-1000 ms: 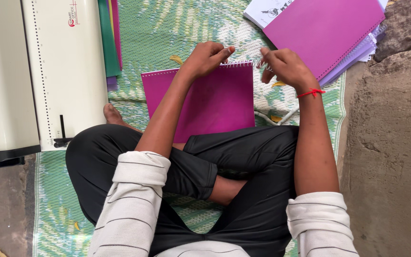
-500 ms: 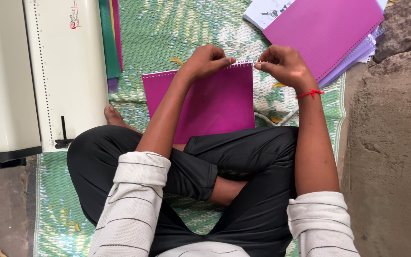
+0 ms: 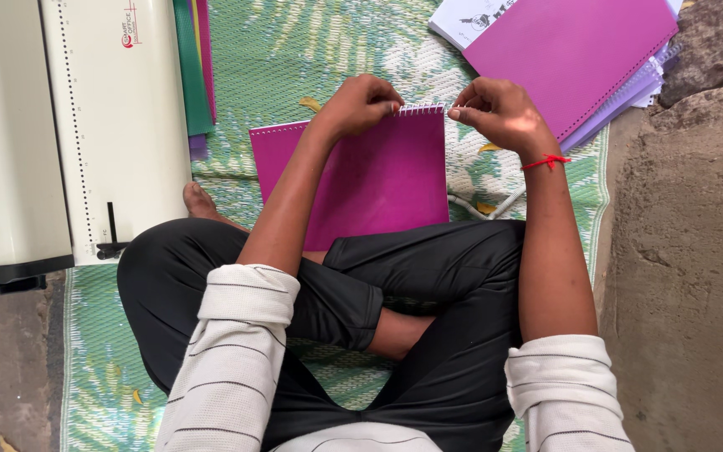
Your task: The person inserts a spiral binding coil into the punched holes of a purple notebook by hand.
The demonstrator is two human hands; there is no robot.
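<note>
A magenta-covered notebook (image 3: 378,180) lies on the green woven mat in front of my crossed legs. A white spiral coil (image 3: 422,109) runs along its far edge. My left hand (image 3: 360,102) pinches the coil near the middle of that edge. My right hand (image 3: 497,113), with a red thread around the wrist, grips the coil's end at the notebook's far right corner. Both hands have their fingers closed on the coil.
A cream binding machine (image 3: 69,125) stands at the left. Green and magenta cover sheets (image 3: 196,67) lie beside it. A stack of purple-covered notebooks (image 3: 575,54) sits at the far right. Rough stone ground (image 3: 688,251) borders the mat (image 3: 294,50) on the right.
Both hands have shifted slightly along the notebook's far edge, and more of the white coil now shows between them. The notebook itself stays in place.
</note>
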